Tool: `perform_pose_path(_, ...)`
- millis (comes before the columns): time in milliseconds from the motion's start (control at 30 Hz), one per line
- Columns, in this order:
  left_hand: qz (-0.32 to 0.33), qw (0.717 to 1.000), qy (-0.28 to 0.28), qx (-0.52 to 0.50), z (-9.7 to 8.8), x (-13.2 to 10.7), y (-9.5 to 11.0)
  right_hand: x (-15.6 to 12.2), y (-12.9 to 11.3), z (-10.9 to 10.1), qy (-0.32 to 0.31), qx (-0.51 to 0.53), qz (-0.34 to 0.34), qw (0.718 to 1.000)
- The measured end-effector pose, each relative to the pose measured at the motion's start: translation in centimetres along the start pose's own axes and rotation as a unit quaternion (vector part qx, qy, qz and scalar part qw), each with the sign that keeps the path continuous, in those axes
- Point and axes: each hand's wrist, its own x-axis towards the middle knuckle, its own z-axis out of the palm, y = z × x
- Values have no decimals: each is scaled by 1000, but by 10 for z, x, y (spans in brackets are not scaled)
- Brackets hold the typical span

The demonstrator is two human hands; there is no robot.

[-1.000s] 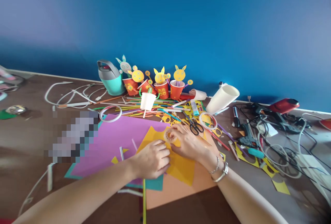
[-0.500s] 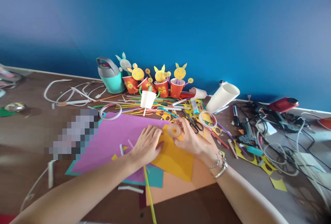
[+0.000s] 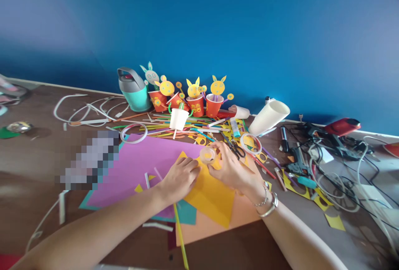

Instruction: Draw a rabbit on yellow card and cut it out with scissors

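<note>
My right hand (image 3: 229,168) grips a small round translucent ring, seemingly a tape roll (image 3: 208,154), between thumb and fingers, just above a yellow sheet of paper (image 3: 215,197). On that sheet's left part rests my left hand (image 3: 182,177), its fingers curled together at the paper; the fingertips are partly hidden. Under the yellow sheet lie purple paper (image 3: 146,153), teal paper (image 3: 187,212) and peach paper (image 3: 199,232). A yellow strip (image 3: 181,236) runs from below my left wrist toward the near edge. Black-handled scissors (image 3: 238,150) lie beyond my right hand.
Red paper cups (image 3: 214,105) with animal faces stand at the back, behind a white cup (image 3: 178,119) and many straws. A teal jug (image 3: 134,93) stands left of them, a stack of white cups (image 3: 269,116) right. Glue guns (image 3: 299,162) and tangled cables lie far right.
My right hand has tilted the ring, turning its opening upward. The yellow sheet has shifted, and its far corner now shows beyond my left hand.
</note>
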Motion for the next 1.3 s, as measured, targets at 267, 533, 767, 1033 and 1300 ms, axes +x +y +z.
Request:
perform_pose_path(267, 20, 1000, 16, 12, -1, 1, -1, -2, 8, 6, -113, -71, -65, 989)
perform_pose_path(533, -18, 1000, 15, 13, -5, 1, 2, -2, 12, 10, -123, -52, -87, 987)
perform_pose_path(767, 20, 999, -22, 38, -8, 0, 1, -3, 10, 2, -150, -32, -66, 986)
perform_pose_path(1033, 14, 1000, -21, 11, -8, 2, 2, -2, 19, 8, -123, -45, -78, 988)
perform_pose_path(1300, 25, 999, -3, -35, -4, 6, 1, 3, 8, -3, -139, -44, -88, 985)
